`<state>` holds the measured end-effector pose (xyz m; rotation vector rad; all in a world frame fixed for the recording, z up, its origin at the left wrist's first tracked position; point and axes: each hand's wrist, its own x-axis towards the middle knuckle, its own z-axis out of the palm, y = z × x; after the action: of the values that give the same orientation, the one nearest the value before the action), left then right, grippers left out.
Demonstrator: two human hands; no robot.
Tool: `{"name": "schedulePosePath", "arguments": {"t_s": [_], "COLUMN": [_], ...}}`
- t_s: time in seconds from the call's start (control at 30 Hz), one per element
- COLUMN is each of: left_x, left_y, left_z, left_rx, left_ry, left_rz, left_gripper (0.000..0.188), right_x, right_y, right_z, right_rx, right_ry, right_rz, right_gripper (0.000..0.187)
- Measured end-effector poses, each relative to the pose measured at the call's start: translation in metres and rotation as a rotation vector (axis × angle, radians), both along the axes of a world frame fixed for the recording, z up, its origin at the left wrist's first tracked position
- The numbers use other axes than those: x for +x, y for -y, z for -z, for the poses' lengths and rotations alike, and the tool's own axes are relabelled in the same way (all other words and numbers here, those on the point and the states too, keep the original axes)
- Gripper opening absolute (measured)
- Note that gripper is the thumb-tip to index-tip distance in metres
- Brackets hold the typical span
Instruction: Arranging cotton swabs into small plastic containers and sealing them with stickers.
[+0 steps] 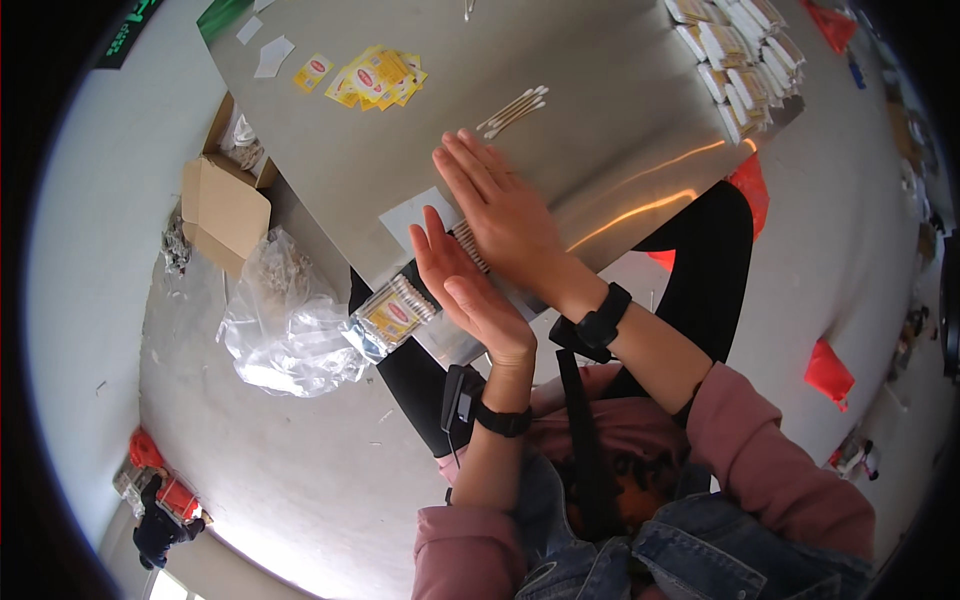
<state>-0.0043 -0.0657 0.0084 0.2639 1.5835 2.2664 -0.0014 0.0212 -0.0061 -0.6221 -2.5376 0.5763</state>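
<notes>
Both my hands are over the near part of the metal table. My left hand (pixel 462 288) is turned on edge, fingers stretched out. Flat and straight-fingered, my right hand (pixel 510 220) slants just beyond it and is slightly blurred. Between the two shows a row of cotton swabs (pixel 468 246), partly hidden by the hands; whether the palms press on it I cannot tell. Left of my left hand lies a clear packet of cotton swabs (pixel 395 310) with a yellow label. A white paper (pixel 412 217) lies beyond my left fingertips. Several loose cotton swabs (pixel 515 112) lie farther off.
Yellow labels (pixel 380 75) are piled on the far left of the metal table (pixel 600 100). Packed swab bags (pixel 740 65) are stacked at the far right. Beside the table's left edge are an open cardboard box (pixel 225 205) and a clear plastic bag (pixel 285 320).
</notes>
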Motion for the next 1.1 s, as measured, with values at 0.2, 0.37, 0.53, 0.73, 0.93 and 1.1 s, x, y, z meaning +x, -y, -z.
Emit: {"name": "schedulePosePath", "arguments": {"t_s": [0.2,0.37,0.53,0.73,0.93,1.1], "left_x": [-0.006,-0.018,-0.017,-0.044,-0.122,-0.118], "left_y": [0.004,0.007,0.008,0.028,0.096,0.092], "left_z": [0.000,0.000,0.003,-0.028,-0.023,0.001], "left_rx": [0.071,0.067,0.054,0.043,-1.060,-1.293], "left_ry": [0.061,0.057,-0.041,0.041,-0.733,-0.375], "left_rz": [-0.042,-0.035,0.042,-0.106,0.025,0.138], "left_gripper": [0.070,0.070,0.068,0.052,0.032,0.053], "right_x": [-0.004,-0.004,-0.009,-0.010,-0.013,-0.027], "right_y": [0.004,0.002,0.011,0.013,0.016,0.041], "right_z": [0.002,0.004,0.004,0.006,0.005,0.002], "right_rx": [0.102,0.136,0.059,0.200,0.102,0.157], "right_ry": [0.068,0.089,0.032,0.130,0.078,0.049], "right_rz": [-0.040,-0.039,-0.060,-0.057,-0.051,-0.103], "right_gripper": [0.054,0.052,0.051,0.049,0.056,0.047]}}
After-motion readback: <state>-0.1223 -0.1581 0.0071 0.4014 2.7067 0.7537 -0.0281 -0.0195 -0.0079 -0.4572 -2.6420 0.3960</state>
